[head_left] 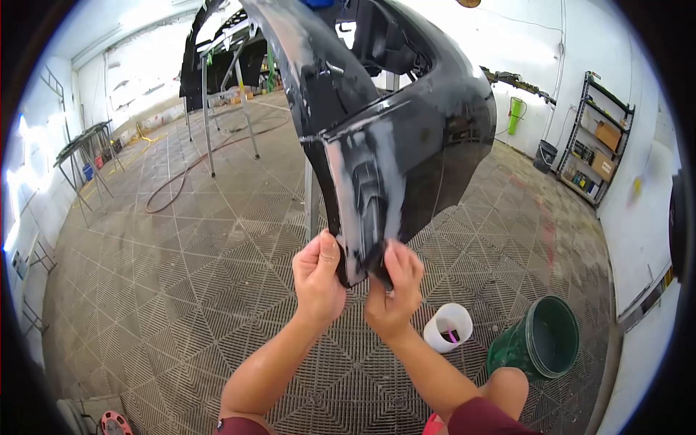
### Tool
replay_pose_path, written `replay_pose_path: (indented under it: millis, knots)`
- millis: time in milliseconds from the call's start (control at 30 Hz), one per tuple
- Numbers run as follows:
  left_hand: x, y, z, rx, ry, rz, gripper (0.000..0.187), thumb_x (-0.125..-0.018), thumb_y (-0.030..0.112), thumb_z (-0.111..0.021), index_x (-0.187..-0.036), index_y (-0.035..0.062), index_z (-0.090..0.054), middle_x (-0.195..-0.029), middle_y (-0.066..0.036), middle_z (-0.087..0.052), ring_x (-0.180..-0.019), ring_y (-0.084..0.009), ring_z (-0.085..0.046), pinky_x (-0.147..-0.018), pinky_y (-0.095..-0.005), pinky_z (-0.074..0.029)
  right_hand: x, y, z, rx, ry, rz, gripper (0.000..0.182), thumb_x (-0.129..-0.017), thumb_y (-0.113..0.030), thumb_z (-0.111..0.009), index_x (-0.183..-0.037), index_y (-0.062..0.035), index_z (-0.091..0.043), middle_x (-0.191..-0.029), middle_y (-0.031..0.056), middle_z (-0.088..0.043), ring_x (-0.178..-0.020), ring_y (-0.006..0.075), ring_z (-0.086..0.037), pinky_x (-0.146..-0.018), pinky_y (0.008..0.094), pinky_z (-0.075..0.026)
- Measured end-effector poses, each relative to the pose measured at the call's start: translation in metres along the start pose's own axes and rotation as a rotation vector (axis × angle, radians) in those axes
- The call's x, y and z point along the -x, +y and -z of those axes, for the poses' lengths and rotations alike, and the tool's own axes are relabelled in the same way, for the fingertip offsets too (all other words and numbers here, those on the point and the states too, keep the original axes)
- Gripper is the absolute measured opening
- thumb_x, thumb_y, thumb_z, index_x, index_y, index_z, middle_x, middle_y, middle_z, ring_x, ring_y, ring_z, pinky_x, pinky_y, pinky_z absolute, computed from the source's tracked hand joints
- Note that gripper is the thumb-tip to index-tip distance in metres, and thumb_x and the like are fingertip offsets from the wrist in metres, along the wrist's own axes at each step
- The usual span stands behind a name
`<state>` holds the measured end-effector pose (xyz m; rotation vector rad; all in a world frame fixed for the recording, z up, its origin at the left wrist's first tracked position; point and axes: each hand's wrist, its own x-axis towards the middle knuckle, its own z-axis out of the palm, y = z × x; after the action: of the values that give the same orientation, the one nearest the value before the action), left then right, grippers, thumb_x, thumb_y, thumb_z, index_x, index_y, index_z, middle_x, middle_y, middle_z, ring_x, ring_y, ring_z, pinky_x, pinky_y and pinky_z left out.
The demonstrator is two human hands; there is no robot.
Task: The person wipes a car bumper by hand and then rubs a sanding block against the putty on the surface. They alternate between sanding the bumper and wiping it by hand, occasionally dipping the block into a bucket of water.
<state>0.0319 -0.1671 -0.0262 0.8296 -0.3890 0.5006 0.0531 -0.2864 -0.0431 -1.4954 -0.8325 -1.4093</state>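
Observation:
A black car bumper cover (428, 145) with grey and pinkish sanded patches hangs in front of me, raised on a metal stand. My left hand (319, 279) is closed on the bumper's lower left edge, thumb on top. My right hand (397, 286) is closed on a dark, thin piece that looks like sandpaper (378, 267). That piece lies against the lower end of the bumper, beside a moulded recess. The fingertips of both hands are partly hidden behind the edge and the piece.
Right of my arms stand a white bucket (448, 328) with a pink-handled item inside and a green bucket (536, 337) of dark liquid. A red hose (170, 190) crosses the grid-tiled floor. Shelves (596, 138) line the right wall; a stand (83, 141) is at left.

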Motion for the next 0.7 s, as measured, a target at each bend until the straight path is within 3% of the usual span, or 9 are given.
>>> replay_pose_path:
  millis: [67, 133, 200, 267, 467, 567, 633, 700]
  knots:
    - [-0.003, -0.009, 0.006, -0.033, -0.012, -0.022, 0.029, -0.111, 0.025, -0.055, -0.094, 0.0025, -0.063, -0.082, 0.007, -0.054, -0.071, -0.0016, -0.045, -0.068, -0.0212, -0.042, 0.007, 0.012, -0.002, 0.003, -0.014, -0.032, 0.048, -0.087, 0.007, -0.068, -0.134, 0.0011, -0.063, -0.133, 0.0211, -0.067, -0.116, 0.0397, -0.063, -0.101, 0.0432, -0.051]
    - [-0.004, -0.009, 0.007, -0.002, 0.009, 0.003, 0.029, -0.111, 0.024, -0.055, -0.094, 0.0019, -0.062, -0.084, 0.006, -0.057, -0.073, -0.0024, -0.047, -0.070, -0.0225, -0.044, -0.047, 0.005, -0.006, -0.035, 0.040, -0.011, 0.059, -0.076, 0.007, -0.075, -0.134, 0.0002, -0.064, -0.129, 0.0211, -0.070, -0.105, 0.0366, -0.063, -0.095, 0.0429, -0.049]
    - [-0.005, -0.009, 0.026, 0.122, -0.241, 0.006, 0.040, -0.113, 0.030, -0.047, -0.121, -0.0063, -0.062, -0.121, -0.015, -0.071, -0.107, -0.0209, -0.070, -0.097, -0.0366, -0.056, -0.034, 0.003, -0.003, -0.050, 0.017, -0.077, 0.058, -0.076, 0.006, -0.078, -0.133, 0.0005, -0.065, -0.129, 0.0220, -0.069, -0.105, 0.0347, -0.063, -0.094, 0.0415, -0.049]
    - [-0.002, 0.001, 0.006, 0.007, -0.155, 0.000, 0.041, -0.113, 0.031, -0.047, -0.122, -0.0064, -0.062, -0.123, -0.015, -0.071, -0.108, -0.0211, -0.070, -0.096, -0.0364, -0.056, 0.009, 0.006, -0.004, -0.010, 0.069, -0.097, 0.055, -0.076, 0.005, -0.079, -0.130, 0.0015, -0.066, -0.129, 0.0224, -0.069, -0.104, 0.0334, -0.063, -0.094, 0.0400, -0.049]
    - [-0.001, -0.003, 0.011, 0.061, -0.158, 0.037, 0.042, -0.112, 0.032, -0.047, -0.124, -0.0057, -0.061, -0.122, -0.015, -0.071, -0.107, -0.0211, -0.070, -0.098, -0.0369, -0.056, -0.070, 0.005, -0.012, -0.093, 0.079, -0.060, 0.052, -0.078, 0.004, -0.079, -0.128, 0.0030, -0.066, -0.126, 0.0200, -0.070, -0.098, 0.0316, -0.062, -0.087, 0.0377, -0.051]
    - [0.003, -0.007, 0.010, 0.039, -0.125, 0.028, 0.041, -0.112, 0.032, -0.048, -0.126, -0.0047, -0.060, -0.122, -0.014, -0.071, -0.108, -0.0210, -0.070, -0.097, -0.0368, -0.056, -0.021, 0.015, -0.010, -0.085, 0.132, -0.036, 0.052, -0.078, 0.004, -0.079, -0.128, 0.0020, -0.066, -0.126, 0.0187, -0.071, -0.100, 0.0318, -0.062, -0.086, 0.0379, -0.051]
    - [-0.002, -0.010, 0.018, 0.050, -0.129, -0.009, 0.040, -0.112, 0.031, -0.048, -0.127, -0.0046, -0.059, -0.122, -0.014, -0.071, -0.109, -0.0216, -0.070, -0.097, -0.0368, -0.057, 0.035, 0.019, -0.002, -0.069, 0.098, -0.139, 0.050, -0.079, 0.005, -0.078, -0.127, 0.0009, -0.067, -0.126, 0.0169, -0.071, -0.102, 0.0320, -0.063, -0.086, 0.0371, -0.050]
    - [-0.008, -0.009, 0.018, 0.043, -0.164, -0.037, 0.040, -0.112, 0.031, -0.048, -0.128, -0.0048, -0.059, -0.123, -0.015, -0.071, -0.109, -0.0220, -0.070, -0.098, -0.0374, -0.057, -0.019, 0.025, -0.013, -0.103, 0.133, -0.002, 0.048, -0.079, 0.004, -0.078, -0.126, -0.0007, -0.068, -0.126, 0.0157, -0.071, -0.103, 0.0323, -0.063, -0.089, 0.0372, -0.049]
